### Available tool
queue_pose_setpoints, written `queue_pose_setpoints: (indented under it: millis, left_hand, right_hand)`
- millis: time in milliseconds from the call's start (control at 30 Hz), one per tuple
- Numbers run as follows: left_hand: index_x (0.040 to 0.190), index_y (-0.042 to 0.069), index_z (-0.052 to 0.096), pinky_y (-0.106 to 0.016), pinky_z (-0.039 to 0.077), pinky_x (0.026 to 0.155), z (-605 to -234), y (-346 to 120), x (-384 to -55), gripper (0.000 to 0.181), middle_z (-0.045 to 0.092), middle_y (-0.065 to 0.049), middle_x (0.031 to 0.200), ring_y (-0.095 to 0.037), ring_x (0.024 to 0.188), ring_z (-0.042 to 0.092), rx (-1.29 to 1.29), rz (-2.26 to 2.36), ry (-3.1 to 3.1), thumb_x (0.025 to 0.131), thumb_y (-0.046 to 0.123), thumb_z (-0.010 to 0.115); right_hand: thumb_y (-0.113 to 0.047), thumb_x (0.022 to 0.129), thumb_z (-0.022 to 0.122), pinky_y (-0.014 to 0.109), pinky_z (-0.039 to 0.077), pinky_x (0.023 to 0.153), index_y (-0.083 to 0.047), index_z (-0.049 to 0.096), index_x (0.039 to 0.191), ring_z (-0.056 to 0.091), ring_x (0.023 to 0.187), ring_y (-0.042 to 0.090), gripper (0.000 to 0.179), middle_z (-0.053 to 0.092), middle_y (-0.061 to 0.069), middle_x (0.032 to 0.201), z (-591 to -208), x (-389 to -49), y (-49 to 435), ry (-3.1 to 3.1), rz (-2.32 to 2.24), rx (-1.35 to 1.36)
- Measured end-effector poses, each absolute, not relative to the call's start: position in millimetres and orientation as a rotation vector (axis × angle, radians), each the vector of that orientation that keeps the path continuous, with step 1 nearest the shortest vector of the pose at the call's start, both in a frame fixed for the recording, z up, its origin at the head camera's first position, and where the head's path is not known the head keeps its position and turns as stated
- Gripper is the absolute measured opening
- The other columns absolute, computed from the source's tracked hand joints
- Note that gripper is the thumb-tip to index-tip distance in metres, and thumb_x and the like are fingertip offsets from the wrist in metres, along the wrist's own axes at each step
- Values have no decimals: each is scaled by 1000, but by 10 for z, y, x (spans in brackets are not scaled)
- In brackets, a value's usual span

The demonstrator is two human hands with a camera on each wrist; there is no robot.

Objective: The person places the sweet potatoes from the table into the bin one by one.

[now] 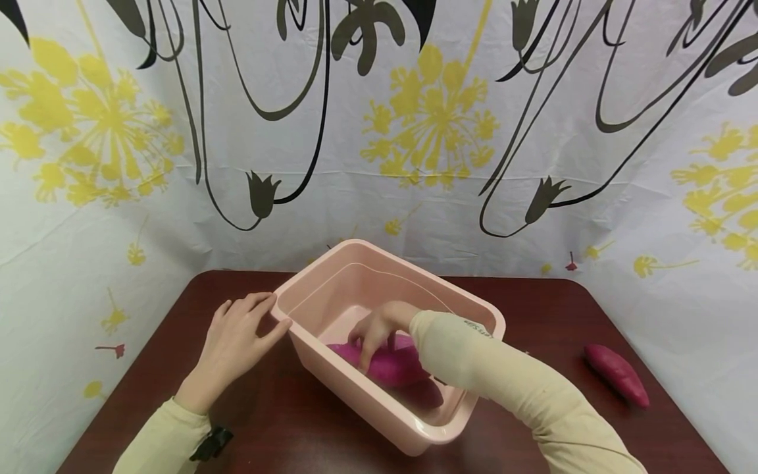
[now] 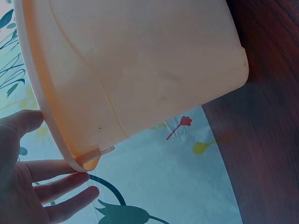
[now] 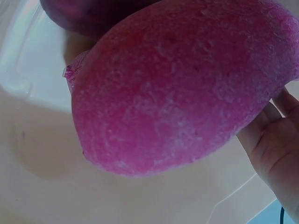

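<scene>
A pink plastic bin (image 1: 349, 382) stands at an angle on the table. At its left corner my left hand (image 1: 239, 336) holds the rim, the thumb on one side and fingers on the other; the left wrist view shows this hand (image 2: 35, 172) against the rim. My right hand (image 1: 379, 329) reaches down inside and grips a large, bright magenta sweet potato (image 1: 393, 368) from above. Its mottled skin fills much of the right wrist view, with the hand (image 3: 275, 144) along its right side. Beneath it lies a darker purple one (image 1: 423, 395), partly covered.
A red sweet potato (image 1: 616, 375) lies on the dark wooden table (image 1: 272, 408), to the right of the bin. Behind the table hangs a white cloth (image 1: 331, 210) with yellow and dark flower prints. The right sleeve (image 1: 474, 362) passes over the bin's near right wall.
</scene>
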State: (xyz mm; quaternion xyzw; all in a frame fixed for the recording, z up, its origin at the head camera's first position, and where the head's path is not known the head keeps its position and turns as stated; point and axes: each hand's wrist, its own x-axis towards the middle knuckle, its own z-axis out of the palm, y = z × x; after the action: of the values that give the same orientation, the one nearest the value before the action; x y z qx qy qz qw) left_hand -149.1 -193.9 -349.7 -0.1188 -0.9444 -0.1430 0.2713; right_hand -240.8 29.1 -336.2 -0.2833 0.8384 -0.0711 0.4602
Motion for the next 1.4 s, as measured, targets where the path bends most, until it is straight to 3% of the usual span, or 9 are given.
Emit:
queue_pose_setpoints:
  millis: [267, 533, 700, 833, 1167, 1400]
  left_hand:
    - [112, 0, 60, -57, 27, 88, -3505, -1941, -1492, 52, 55, -15, 108, -33, 97, 50, -318, -385, -2549, 77, 39, 62]
    - [112, -1, 60, -57, 27, 87, -3508, -1943, -1494, 53, 55, -16, 108, -33, 97, 50, -327, -381, -2544, 77, 39, 63]
    - [111, -1, 60, -57, 28, 87, -3510, -1941, -1492, 52, 55, -16, 107, -34, 95, 50, -333, -374, -2534, 76, 38, 63]
    - [111, -1, 60, -57, 28, 87, -3513, -1939, -1492, 53, 55, -16, 107, -34, 95, 50, -332, -374, -2536, 76, 38, 64]
    - [112, -1, 59, -58, 27, 87, -3520, -1930, -1489, 54, 55, -17, 108, -34, 96, 50, -316, -374, -2555, 77, 39, 63]
    - [111, -1, 60, -57, 28, 87, -3513, -1931, -1492, 53, 55, -17, 107, -35, 94, 51, -321, -369, -2543, 76, 38, 63]
  right_hand:
    - [-21, 74, 70, 33, 50, 66, -11, 43, 126, 47, 107, 20, 60, 46, 4, 119, -3394, -2390, 271, 2072, -141, -682]
    - [-25, 73, 71, 38, 50, 70, -13, 49, 112, 54, 87, 16, 46, 54, 4, 92, -3266, -2429, 291, 2076, -188, -705]
    - [-33, 73, 70, 39, 48, 73, -15, 46, 118, 51, 90, 12, 54, 50, -1, 101, -3159, -2464, 328, 2089, -202, -738]
    - [-33, 75, 69, 41, 47, 75, -15, 44, 120, 51, 91, 12, 54, 51, 2, 106, -3093, -2486, 347, 2086, -246, -755]
    - [-31, 79, 64, 30, 49, 65, -11, 43, 125, 55, 92, 14, 54, 57, -1, 99, -2766, -2501, 381, 2126, -289, -864]
    - [-31, 81, 63, 34, 48, 71, -14, 43, 125, 53, 92, 9, 51, 54, -2, 102, -2483, -2506, 470, 2183, -309, -899]
